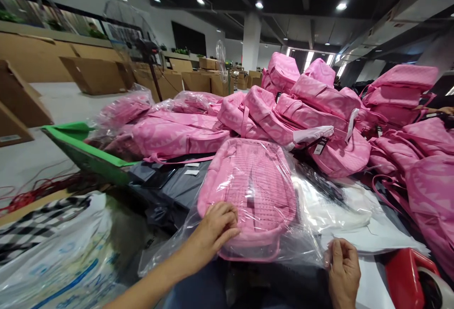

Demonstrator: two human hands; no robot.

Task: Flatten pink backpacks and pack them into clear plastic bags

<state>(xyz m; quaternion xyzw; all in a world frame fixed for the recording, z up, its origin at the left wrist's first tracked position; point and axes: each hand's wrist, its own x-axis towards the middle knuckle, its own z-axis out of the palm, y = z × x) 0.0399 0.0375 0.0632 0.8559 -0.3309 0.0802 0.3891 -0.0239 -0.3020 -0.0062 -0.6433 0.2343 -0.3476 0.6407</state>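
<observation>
Floor (pixel 67 110): spread pale, left, beyond green rim (pixel 106 154).
Bagged backpack (pixel 266 190): lay centre, pink pile (pixel 262 110) above.
Left hand (pixel 216 226): rested atop, grip unclear.
Right hand (pixel 343 269): pinched plastic edge (pixel 327 254), lower right.

Can't make out a single word from where I'm at, tbh. The black hang tag (pixel 323 141) with its white label (pixel 318 149) is too small, the blue printing (pixel 67 286) on the crinkly white plastic bag (pixel 106 257) is blurred, and the pale label (pixel 10 137) on the brown cardboard box (pixel 14 122) is illegible.
</observation>
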